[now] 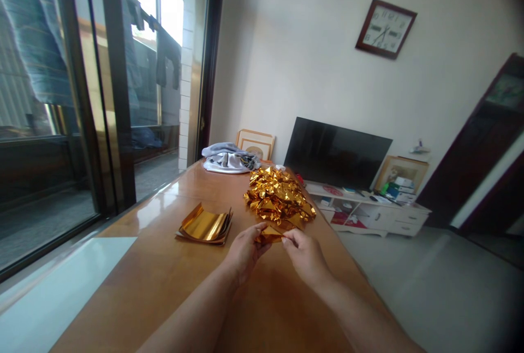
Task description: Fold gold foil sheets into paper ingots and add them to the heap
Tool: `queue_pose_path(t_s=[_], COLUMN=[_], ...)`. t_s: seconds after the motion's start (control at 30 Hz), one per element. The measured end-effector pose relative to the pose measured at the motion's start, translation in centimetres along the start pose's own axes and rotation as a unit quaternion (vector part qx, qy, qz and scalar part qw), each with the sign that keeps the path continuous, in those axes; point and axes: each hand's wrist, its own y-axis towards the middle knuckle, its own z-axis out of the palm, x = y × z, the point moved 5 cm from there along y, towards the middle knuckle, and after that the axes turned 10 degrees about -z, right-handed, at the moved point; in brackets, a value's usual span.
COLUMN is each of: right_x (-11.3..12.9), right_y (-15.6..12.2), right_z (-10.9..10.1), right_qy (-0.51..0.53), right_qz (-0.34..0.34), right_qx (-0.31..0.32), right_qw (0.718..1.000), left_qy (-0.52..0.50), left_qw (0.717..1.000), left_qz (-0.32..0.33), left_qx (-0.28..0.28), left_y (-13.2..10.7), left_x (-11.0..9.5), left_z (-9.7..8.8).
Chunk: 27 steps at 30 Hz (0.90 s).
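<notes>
Both my hands hold one small folded piece of gold foil paper (271, 235) above the wooden table (164, 276). My left hand (244, 249) pinches its left end, fingers closed. My right hand (303, 255) pinches its right end, fingers closed. Just beyond the hands lies a heap of folded gold foil pieces (278, 197). To the left of my left hand sits a stack of flat, curling gold foil sheets (204, 226).
A bundle of grey and white cloth (229, 157) lies at the table's far end. A dark TV (335, 151) stands on a low white cabinet (380, 211) beyond. Sliding glass doors (82, 96) run along the left. A clock (385, 28) hangs on the wall.
</notes>
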Motion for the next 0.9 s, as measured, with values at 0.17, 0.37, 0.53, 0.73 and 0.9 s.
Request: queue_pose_path(t_s=[0.17,0.37,0.53,0.73,0.9], right_x=[0.0,0.1,0.4,1.0,0.8], right_y=[0.0,0.0,0.0,0.0,0.1], right_z=[0.1,0.0,-0.3,0.0,0.2], right_qy=[-0.007,-0.018,-0.067,-0.109,-0.134], right_qz=[-0.007,-0.053,-0.078,-0.089,-0.080], right_qx=[0.002,0.020,0.032,0.043,0.046], right_qw=[1.000,0.998,0.994,0.989,0.987], left_qy=[0.003,0.004,0.019,0.033,0.057], left_qw=[1.000,1.000,1.000,0.999,0.997], left_qz=[-0.002,0.002,-0.004,-0.007,-0.024], left_qx=[-0.009,-0.004,-0.011,-0.034,-0.043], left_y=[0.0,0.0,0.0,0.1,0.2], left_x=[0.0,-0.1,0.0,0.3,0.4], left_z=[-0.1,-0.3,-0.3,-0.8,-0.9])
